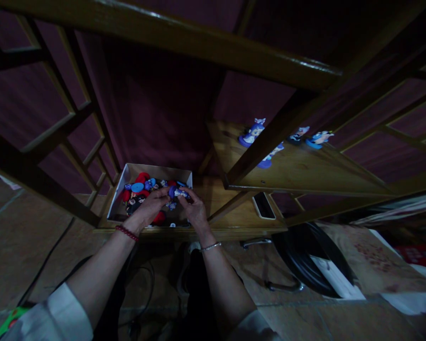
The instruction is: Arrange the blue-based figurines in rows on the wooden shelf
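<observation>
Over an open cardboard box my two hands meet around one small purple-and-white figurine. My left hand, with a red bead bracelet at the wrist, has its fingers on the figurine's purple base side. My right hand, wearing a silver bangle, pinches the other end between thumb and fingers. Inside the box lie several figurines jumbled together, with red, black and blue parts; a blue round base shows among them. Fine details of the held figurine are too dark to make out.
On the raised wooden shelf stand several figurines, among them a purple one and a blue-based one. A phone-like dark slab lies on the lower board. Wooden posts and a crossbar frame the space. A black round seat is below right.
</observation>
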Motion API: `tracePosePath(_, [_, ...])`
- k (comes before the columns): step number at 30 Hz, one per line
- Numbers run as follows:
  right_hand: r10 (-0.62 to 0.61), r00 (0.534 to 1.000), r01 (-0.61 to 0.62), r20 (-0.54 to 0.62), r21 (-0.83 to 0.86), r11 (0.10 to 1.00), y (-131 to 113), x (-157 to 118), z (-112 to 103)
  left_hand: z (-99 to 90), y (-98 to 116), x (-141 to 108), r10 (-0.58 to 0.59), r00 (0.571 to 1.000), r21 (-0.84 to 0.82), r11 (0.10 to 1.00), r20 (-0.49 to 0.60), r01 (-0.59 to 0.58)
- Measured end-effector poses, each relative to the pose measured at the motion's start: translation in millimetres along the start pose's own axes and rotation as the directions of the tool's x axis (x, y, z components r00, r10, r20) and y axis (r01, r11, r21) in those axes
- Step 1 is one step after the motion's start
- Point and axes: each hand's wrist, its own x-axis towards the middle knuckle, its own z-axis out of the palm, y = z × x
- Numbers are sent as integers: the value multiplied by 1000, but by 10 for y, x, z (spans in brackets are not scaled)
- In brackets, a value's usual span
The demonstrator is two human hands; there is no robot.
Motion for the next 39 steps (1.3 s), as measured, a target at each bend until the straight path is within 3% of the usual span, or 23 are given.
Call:
tracePosePath(13, [20, 1000, -21, -20, -16, 1000, 45, -3, 50, 11, -13, 15, 20, 999, 49, 999, 47, -22])
tracePosePath(29, [-43, 998, 39, -45, -85, 996, 16, -8, 82, 110, 21, -39, 70, 997, 23, 997, -23, -69])
tracePosePath(39, [-43, 997, 38, -70, -74, 997, 33, -6, 135, 77, -61, 10, 87, 995, 55, 995, -43, -84])
